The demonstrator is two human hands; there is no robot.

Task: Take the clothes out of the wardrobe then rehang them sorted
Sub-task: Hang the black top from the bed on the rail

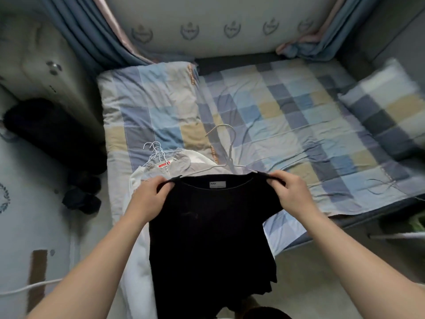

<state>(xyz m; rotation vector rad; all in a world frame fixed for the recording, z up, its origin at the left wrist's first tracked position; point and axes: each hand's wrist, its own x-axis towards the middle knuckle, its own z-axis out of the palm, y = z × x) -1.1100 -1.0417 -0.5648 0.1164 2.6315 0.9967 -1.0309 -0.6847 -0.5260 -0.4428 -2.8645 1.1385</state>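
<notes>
Bed [287, 116] wore a checked quilt | black top [211, 226] hung over its near edge | pale clothes pile [174, 162] lay on quilt behind | left hand [149, 196] and right hand [292, 192] each pinched a shoulder | wire hanger [226, 143] rose from neckline

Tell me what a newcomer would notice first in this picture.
The black shirt stands out first, in the centre foreground, with the left hand and the right hand each pinching a shoulder and a wire hanger at its neckline. Behind it lies the bed with its checked blue, grey and tan cover. A pile of pale clothes on hangers sits at the bed's near left edge.
</notes>
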